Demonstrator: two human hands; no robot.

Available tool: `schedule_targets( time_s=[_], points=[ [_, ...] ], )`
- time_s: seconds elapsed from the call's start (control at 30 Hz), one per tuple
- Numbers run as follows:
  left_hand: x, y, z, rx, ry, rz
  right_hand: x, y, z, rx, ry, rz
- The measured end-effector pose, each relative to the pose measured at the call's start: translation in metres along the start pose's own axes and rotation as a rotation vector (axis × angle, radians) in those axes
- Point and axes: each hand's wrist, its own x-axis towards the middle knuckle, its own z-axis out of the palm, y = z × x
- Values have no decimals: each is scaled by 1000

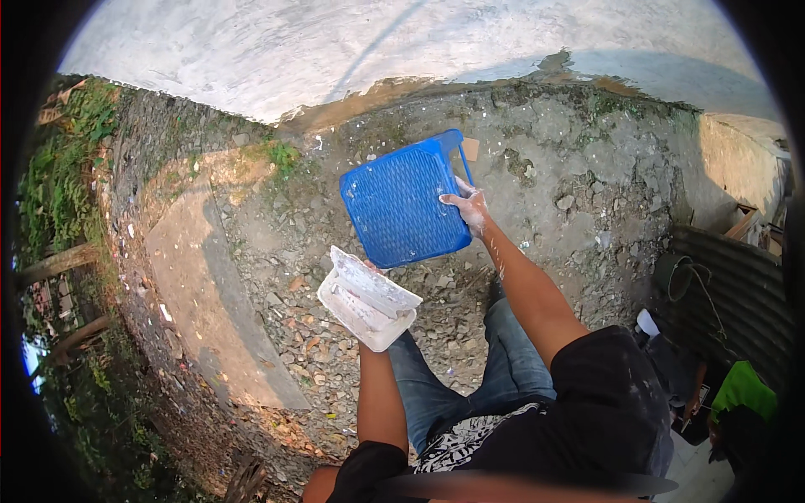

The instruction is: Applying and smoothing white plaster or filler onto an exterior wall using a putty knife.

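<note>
Blue plastic made up the crate (401, 201), a square mesh-sided thing held out tilted over the ground, its open lattice face turned toward the camera and one leg sticking up at its upper right corner. The right hand (468, 208), streaked with white paint or plaster, gripped the crate's right edge, fingers closed on the rim, with the bare forearm running down to the lower right. Below and left of the crate, and apart from it, the left hand (375, 270) held a white tray (366, 299), smeared and caked with white; the hand was mostly hidden behind the tray, so only a fingertip showed at its upper edge, and the fingers seemed wrapped under it, though the grip itself could not be seen. The tray sat tilted, its long side running from upper left to lower right. Under both things lay rough ground (545, 159) of gravel, stones and dry leaves, and a flat concrete slab (210, 285) ran along the left. Grass and weeds (59, 168) grew at the far left edge, and a pale grey wall (335, 42) rose at the top. Blue jeans (453, 377) and a dark shirt showed below, and at the right stood dark corrugated sheeting (738, 285) with a green cloth (742, 390) near it
</note>
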Motion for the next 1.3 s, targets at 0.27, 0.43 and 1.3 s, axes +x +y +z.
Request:
schedule_targets(
  time_s=[0.27,0.43,1.3],
  points=[
    [-11,53,-46,-53,-21,-42,35,85,7,126,106,246],
    [-5,56,-51,-87,4,-6,30,111,-12,-129,149,155],
    [38,170,49,-114,-69,116,-76,-102,220,-725,-28,-198]
  ],
)
